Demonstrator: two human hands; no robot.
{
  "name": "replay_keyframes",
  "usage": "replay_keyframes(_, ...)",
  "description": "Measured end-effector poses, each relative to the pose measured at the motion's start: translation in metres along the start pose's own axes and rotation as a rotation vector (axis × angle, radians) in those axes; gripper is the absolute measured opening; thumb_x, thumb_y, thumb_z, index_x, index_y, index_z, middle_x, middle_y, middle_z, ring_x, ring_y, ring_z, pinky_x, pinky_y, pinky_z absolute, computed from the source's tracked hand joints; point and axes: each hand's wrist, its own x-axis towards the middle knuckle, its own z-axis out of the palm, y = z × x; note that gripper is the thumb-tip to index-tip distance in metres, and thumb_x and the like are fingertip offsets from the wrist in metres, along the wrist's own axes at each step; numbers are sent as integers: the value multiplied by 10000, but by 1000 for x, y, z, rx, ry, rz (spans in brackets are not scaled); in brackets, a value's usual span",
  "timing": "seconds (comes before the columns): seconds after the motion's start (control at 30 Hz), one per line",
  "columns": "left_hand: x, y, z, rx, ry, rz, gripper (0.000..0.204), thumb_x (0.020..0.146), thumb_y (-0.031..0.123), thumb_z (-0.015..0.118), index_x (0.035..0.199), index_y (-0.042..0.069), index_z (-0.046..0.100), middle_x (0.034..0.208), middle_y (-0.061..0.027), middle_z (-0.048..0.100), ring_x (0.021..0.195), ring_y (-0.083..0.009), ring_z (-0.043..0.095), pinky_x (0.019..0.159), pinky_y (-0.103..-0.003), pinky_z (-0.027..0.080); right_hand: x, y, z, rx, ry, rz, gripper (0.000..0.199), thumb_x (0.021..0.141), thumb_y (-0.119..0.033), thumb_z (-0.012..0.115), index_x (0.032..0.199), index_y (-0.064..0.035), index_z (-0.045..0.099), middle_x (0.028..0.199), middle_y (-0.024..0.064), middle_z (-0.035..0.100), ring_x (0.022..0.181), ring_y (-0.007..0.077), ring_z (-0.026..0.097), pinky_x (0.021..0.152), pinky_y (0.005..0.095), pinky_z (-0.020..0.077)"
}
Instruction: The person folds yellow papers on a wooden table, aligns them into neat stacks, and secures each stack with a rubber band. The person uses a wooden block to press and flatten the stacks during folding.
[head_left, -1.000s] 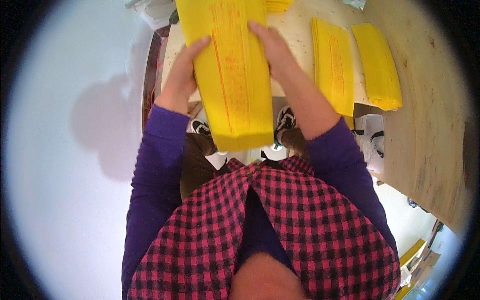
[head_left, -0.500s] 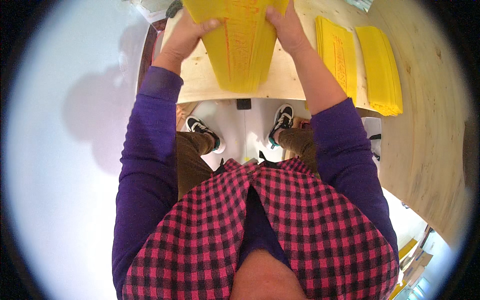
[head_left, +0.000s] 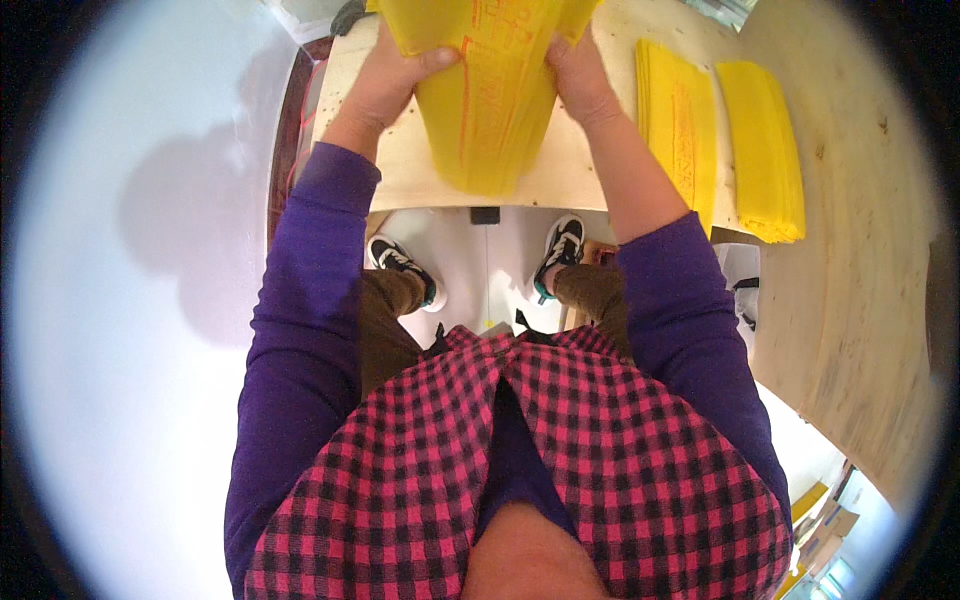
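Fingers [head_left: 437, 59] of left hand [head_left: 388, 82], right hand [head_left: 582, 82] clasped bundle [head_left: 490, 115], seemingly pliant, best held by both sides, near front edge of table [head_left: 395, 170].

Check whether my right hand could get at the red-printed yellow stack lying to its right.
Probably not immediately: your right hand is gripping the held yellow stack. Otherwise, the red-printed yellow stack lies close by on the wooden table, nothing visible between.

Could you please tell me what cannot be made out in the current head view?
In the head view:
Yellow bundle: far end cut off by the upper edge.
Left hand and right hand: most fingers hidden behind the bundle.
Lower-right items: too small to identify.
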Motion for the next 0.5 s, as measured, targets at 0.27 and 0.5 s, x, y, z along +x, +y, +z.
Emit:
replay_keyframes(0.27, 1, 41, 9, 25, 70, -24, 653, 794, 432, 677, 1249, 18, 456, 1179, -70, 562, 1071, -199, 539, 913, -324, 436, 2, -41, 12, 108, -5, -1, 402, 905, -239, 535, 1236, -36, 435, 1038, 60, 544, 925, 159, 507, 790, 302, 438)
replay_keyframes(0.5, -14, 143, 44, 190, 118, 13, 475, 897, 335, 568, 1222, -3, 497, 1085, -86, 593, 956, -160, 560, 817, -295, 456, 5, -154, 33, 265, 32, -36, 422, 933, -335, 485, 1192, -3, 516, 1099, 97, 577, 989, 183, 530, 846, 312, 439)
